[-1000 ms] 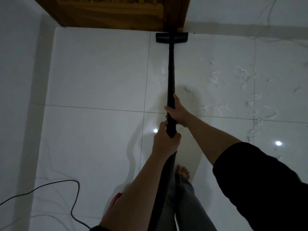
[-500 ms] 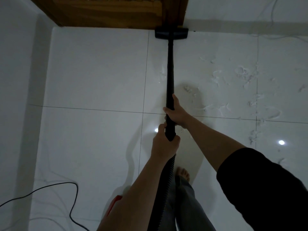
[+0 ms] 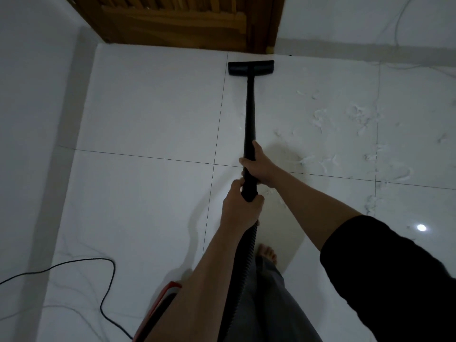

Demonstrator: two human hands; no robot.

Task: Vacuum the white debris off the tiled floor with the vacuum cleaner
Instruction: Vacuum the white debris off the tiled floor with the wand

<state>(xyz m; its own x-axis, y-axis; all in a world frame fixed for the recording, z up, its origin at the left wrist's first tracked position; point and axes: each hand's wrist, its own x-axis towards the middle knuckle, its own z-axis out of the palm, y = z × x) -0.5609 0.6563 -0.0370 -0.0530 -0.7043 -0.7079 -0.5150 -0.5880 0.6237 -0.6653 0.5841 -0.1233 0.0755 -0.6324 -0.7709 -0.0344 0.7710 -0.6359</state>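
Observation:
The black vacuum wand [image 3: 249,114] runs away from me to its flat floor nozzle [image 3: 251,68], which lies on the white tiled floor [image 3: 153,107] a little short of the wooden door. My right hand [image 3: 259,166] grips the wand higher up. My left hand [image 3: 240,209] grips its lower end, where the ribbed hose [image 3: 246,265] begins. White debris [image 3: 355,124] lies scattered over the tiles to the right of the wand, with a few bits near my right hand.
A wooden door [image 3: 177,21] closes the far side, with white walls left and right of it. A black power cord [image 3: 106,280] loops on the floor at the lower left. The vacuum's red body [image 3: 160,307] sits by my leg; my bare foot [image 3: 266,253] stands under the hose.
The nozzle first pushed up against the door, then came back toward me and now lies clear of it. Both hands keep their grip on the wand.

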